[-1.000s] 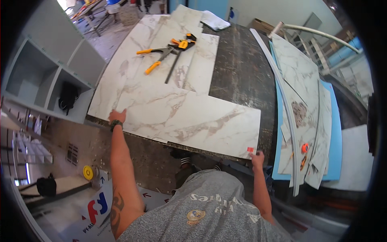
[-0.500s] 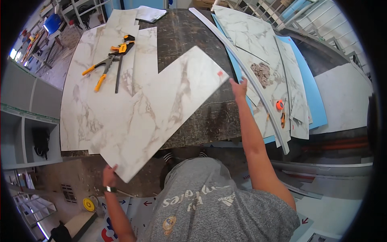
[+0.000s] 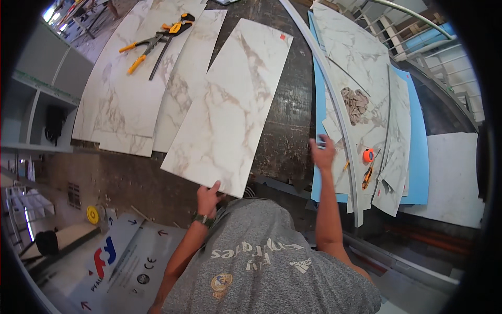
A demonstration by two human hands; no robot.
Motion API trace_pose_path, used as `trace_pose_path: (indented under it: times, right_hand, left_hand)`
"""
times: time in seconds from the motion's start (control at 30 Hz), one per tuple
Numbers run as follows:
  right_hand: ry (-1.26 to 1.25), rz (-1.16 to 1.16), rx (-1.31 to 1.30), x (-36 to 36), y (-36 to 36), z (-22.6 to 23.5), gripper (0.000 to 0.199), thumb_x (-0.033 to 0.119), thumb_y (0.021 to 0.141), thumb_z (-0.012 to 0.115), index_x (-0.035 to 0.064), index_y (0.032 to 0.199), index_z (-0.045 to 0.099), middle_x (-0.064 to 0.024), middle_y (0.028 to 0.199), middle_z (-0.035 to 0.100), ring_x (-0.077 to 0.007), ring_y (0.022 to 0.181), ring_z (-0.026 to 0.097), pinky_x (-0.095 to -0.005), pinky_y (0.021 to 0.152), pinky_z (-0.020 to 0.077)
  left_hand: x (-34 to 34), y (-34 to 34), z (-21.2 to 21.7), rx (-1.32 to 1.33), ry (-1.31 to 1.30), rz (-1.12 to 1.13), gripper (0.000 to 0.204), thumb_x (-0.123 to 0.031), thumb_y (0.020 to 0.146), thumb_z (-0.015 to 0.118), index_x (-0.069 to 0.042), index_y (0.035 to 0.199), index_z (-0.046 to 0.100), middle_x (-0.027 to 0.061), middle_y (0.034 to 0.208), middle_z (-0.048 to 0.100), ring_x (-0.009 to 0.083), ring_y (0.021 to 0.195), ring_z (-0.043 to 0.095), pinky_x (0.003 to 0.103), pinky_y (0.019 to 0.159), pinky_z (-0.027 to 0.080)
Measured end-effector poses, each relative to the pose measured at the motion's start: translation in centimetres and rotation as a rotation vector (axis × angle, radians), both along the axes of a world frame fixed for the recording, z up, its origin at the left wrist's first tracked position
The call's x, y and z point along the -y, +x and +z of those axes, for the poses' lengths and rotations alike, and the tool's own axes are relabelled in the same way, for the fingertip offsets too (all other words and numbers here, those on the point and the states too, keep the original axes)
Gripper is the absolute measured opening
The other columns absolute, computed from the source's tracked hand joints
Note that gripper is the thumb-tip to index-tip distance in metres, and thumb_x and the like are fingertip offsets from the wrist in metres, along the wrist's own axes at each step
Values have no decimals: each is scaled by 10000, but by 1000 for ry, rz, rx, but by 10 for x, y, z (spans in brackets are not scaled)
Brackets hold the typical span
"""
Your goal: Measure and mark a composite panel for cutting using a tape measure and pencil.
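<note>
Single head-worn fisheye view looking steeply down from above, standing close over the dark workbench [image 3: 285,112], wearer's grey shirt [image 3: 272,261] filling six o'clock, bench stretching toward twelve o'clock, edges bending at the rim

At twelve o'clock the picture's edge cuts off the long white marble-patterned panels [image 3: 136,78] (far ends unseen); the left hand [image 3: 208,196] has its fingertips hidden under the slanted marble-veined rectangular slab [image 3: 230,104].

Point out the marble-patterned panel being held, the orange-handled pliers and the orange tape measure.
marble-patterned panel [image 3: 230,104], head view, middle of its face.
orange-handled pliers [image 3: 151,42], head view, near the pivot.
orange tape measure [image 3: 368,155], head view, its round case.
</note>
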State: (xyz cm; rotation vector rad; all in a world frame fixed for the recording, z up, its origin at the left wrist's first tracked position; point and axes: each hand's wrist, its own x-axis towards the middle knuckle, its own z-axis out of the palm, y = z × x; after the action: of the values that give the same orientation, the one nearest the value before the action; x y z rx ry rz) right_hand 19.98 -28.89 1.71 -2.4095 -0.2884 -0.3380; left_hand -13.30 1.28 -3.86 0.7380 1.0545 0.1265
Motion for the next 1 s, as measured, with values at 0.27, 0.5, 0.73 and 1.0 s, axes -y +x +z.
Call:
trace_pose_path:
  times: [0.27,0.5,0.73,1.0]
  right_hand:
    - [-466,-354,-266,267,9,17,560,353,815,768,25,1252,647,-217,1153,666,-384,1029,638,-443,923,520]
    - [-558,-242,-106,309,-7,-20,610,396,818,760,16,1278,633,-221,1175,669,-408,1090,622,-457,992,490]
    - [-491,-334,-188,315,0,-29,641,414,828,761,1,1300,626,-233,1208,672,-406,1137,620,-450,1030,477]
    - [-517,-281,-267,327,5,-39,701,436,829,767,-22,1334,607,-253,1244,670,-415,1147,631,-457,1030,484]
  left_hand:
    - [103,97,17,-17,-41,49,275,-135,963,723,20,1162,612,111,1015,680,178,784,667,294,643,592]
    - [114,135,12,-12,-75,66,287,-162,959,736,3,1148,597,99,984,668,164,752,659,282,634,574]
    - [100,107,4,-26,-21,189,340,-182,951,741,-3,1182,568,102,1001,661,162,772,660,278,649,563]
    - [47,80,-23,-178,349,393,551,-154,910,756,13,1336,448,136,1046,645,184,794,661,292,637,548]
